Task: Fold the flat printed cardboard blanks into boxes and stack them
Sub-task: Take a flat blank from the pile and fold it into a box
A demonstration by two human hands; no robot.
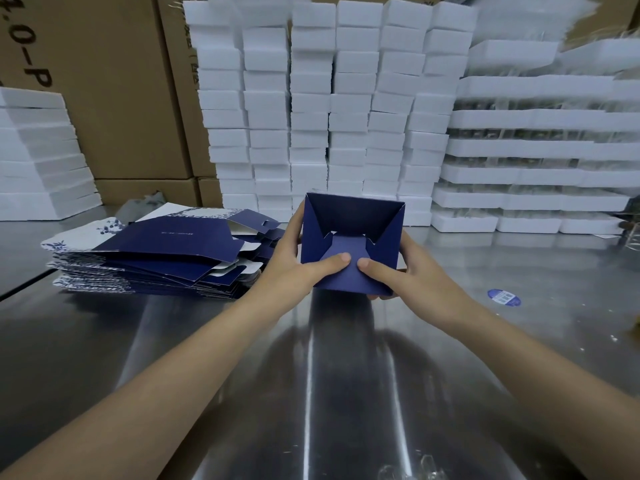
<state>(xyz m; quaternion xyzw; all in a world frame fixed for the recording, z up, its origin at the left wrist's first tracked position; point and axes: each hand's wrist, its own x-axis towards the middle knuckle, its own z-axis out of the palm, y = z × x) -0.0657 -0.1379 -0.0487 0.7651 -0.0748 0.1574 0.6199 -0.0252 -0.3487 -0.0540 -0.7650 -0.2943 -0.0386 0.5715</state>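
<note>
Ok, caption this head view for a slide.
Blue box held by left hand and right hand, thumbs on its flap, beside stacked blanks.

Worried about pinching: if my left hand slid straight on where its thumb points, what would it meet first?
Likely the right hand: its thumb lies just ahead on the blue box flap.

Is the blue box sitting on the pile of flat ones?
No, the left hand and right hand hold the box beside the pile.

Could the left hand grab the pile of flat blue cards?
Probably yes: the pile of flat blanks lies right beside the left hand, nothing between. But that hand is gripping the half-folded blue box, so it must let go first.
</note>
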